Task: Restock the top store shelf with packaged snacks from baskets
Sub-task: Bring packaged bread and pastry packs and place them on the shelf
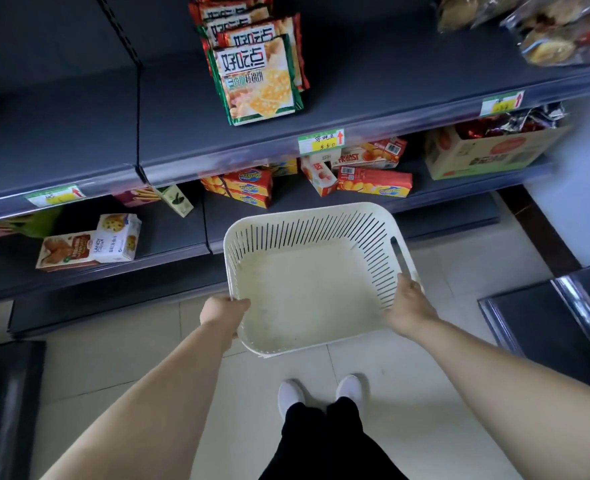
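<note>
A white slotted plastic basket (pixel 307 285) hangs in front of me above the tiled floor, with nothing inside it. My left hand (pixel 222 311) grips its near left rim. My right hand (pixel 407 304) grips the right rim, just below the handle slot. On the dark top shelf (pixel 168 109) a row of cracker packets (pixel 260 76) with green and red borders stands upright, one behind the other, above a price tag (pixel 321 141).
Clear bags of pastries (pixel 546 32) lie at the top shelf's right end. The lower shelf holds snack boxes (pixel 373 180), cookie boxes (pixel 89 244) and a cardboard carton (pixel 487 154). A dark display edge (pixel 546 306) stands at right. My feet (pixel 321 393) are on the tiles.
</note>
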Action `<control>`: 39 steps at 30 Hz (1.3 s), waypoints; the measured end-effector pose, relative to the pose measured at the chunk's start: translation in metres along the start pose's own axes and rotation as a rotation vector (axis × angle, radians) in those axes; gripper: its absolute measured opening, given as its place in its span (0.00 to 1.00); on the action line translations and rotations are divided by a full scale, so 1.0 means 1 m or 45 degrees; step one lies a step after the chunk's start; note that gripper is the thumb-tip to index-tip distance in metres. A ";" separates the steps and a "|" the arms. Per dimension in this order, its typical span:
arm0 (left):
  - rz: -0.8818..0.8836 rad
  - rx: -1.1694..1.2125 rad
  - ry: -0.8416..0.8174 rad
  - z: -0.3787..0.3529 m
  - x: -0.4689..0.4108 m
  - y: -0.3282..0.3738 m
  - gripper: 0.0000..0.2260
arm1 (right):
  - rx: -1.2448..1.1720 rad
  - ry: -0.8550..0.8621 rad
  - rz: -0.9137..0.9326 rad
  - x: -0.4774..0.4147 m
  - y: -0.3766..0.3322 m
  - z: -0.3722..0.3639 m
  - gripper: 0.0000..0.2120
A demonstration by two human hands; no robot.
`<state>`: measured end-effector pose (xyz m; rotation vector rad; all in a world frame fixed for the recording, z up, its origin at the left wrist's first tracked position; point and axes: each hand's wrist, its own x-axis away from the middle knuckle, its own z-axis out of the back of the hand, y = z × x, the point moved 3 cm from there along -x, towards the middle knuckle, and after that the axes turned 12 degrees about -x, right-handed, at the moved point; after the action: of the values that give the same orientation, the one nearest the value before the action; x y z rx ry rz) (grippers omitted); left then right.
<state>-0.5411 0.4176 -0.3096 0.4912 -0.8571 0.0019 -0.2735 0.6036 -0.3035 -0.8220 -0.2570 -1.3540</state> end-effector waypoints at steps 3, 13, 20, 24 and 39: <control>-0.092 -0.106 -0.034 -0.006 0.013 0.019 0.06 | 0.010 0.000 0.009 0.000 0.005 0.004 0.27; -0.084 -0.130 0.018 0.017 0.035 0.049 0.08 | 0.183 0.147 0.092 0.000 -0.009 0.037 0.26; -0.010 -0.116 0.199 0.080 0.042 -0.020 0.12 | 0.323 0.060 0.151 0.007 -0.068 0.025 0.41; 0.182 -0.008 0.414 0.120 0.080 -0.091 0.09 | 0.427 -0.104 0.361 0.023 -0.118 -0.005 0.43; 1.019 0.580 0.961 0.138 0.313 -0.364 0.05 | 0.628 -0.675 1.093 0.191 -0.214 -0.166 0.13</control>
<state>-0.3629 -0.0236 -0.1582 0.4866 -0.2467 1.0729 -0.4741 0.3520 -0.2245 -0.7231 -0.5482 -0.2309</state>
